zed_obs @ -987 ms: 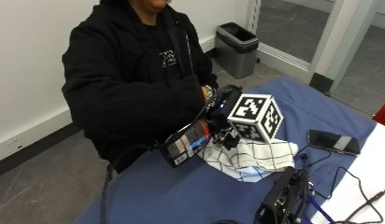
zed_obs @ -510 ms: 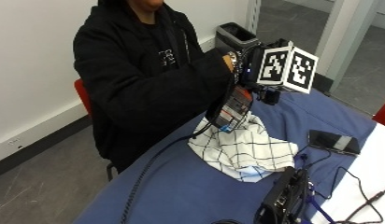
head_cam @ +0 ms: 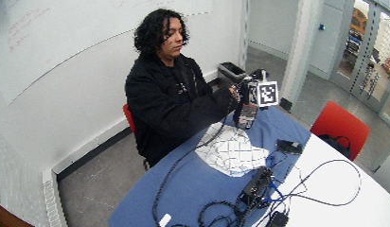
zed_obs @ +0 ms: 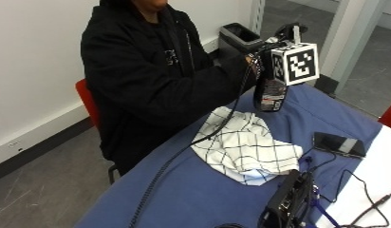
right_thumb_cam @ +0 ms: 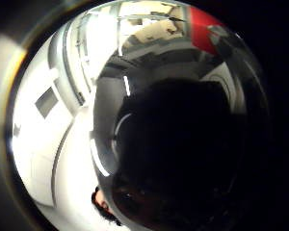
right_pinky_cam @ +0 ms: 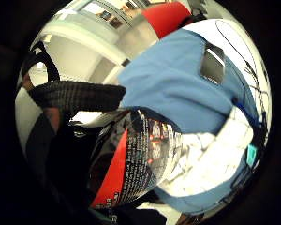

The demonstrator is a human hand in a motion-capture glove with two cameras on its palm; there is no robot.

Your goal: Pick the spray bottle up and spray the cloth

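A person's gloved right hand grips a dark spray bottle upright in the air above a crumpled checked cloth on the blue table.

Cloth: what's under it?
The cloth lies crumpled on the blue table; only that shows round its edges. Whatever its folds cover cannot be seen.

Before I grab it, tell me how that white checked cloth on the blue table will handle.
The white checked cloth lies crumpled in soft folds, so it will likely go floppy and drape when lifted. It looks thin, so probably light. Pushed, it would probably bunch up on the blue tablecloth rather than slide whole.
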